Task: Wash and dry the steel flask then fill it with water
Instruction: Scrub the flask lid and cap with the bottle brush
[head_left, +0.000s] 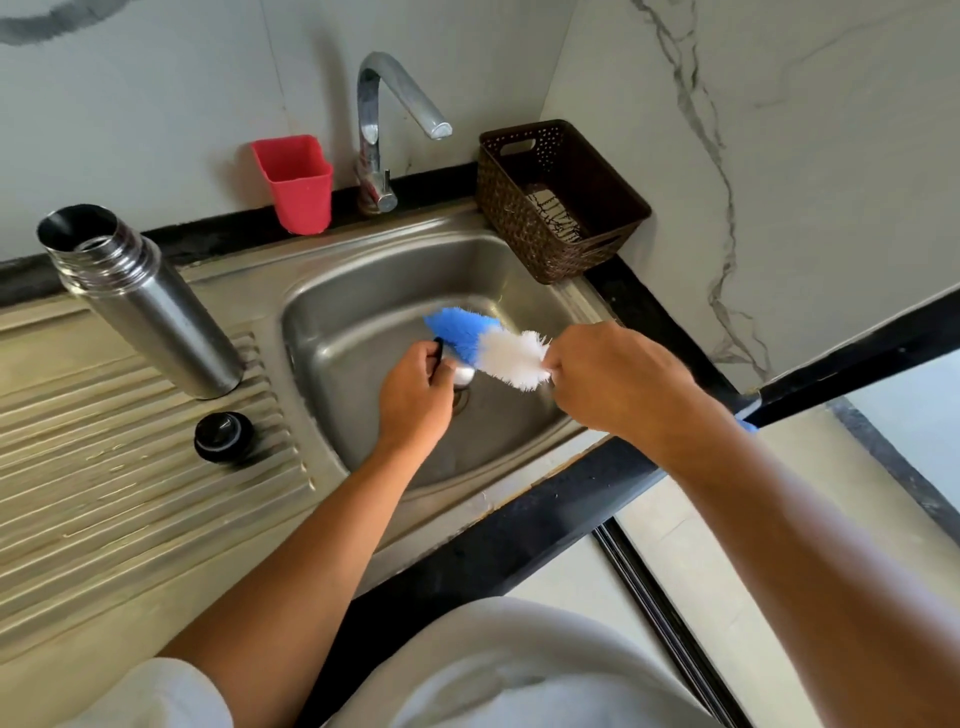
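While upright on drainboard (104, 493), steel flask (140, 301) mouth-up; left hand (413, 395) clamped on small steel piece (464, 374), right hand (613, 374) on brush (488, 345).

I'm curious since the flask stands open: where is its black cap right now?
In the head view, the black cap sits on the ridged draining board, left of the sink basin and just in front of the steel flask, not touching it.
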